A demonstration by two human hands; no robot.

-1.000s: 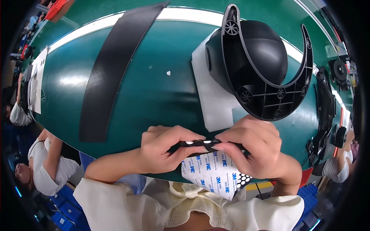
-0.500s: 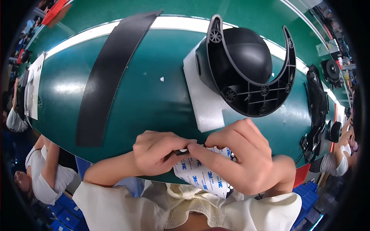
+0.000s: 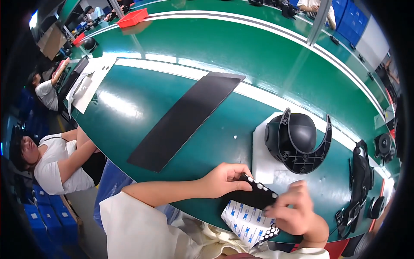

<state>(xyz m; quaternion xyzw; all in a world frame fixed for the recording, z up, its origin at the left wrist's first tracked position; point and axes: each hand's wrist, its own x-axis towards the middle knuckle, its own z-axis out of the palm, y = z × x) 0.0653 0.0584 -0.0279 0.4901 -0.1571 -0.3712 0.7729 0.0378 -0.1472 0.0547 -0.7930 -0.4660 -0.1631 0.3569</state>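
At lower centre, the left hand [image 3: 224, 179] and right hand [image 3: 293, 211] are pinching a black pad strip [image 3: 254, 196] over white backing sheets [image 3: 243, 220]; uneven peeling is likely risking tearing or creasing.

Both hands raised side by side: left hand [image 3: 225, 180] fingers curled in a pinch, right hand [image 3: 295, 211] fingers bent, pinching.

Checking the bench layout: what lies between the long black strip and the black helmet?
In the head view, only bare green table lies between the long black strip and the black helmet, apart from a tiny white speck.
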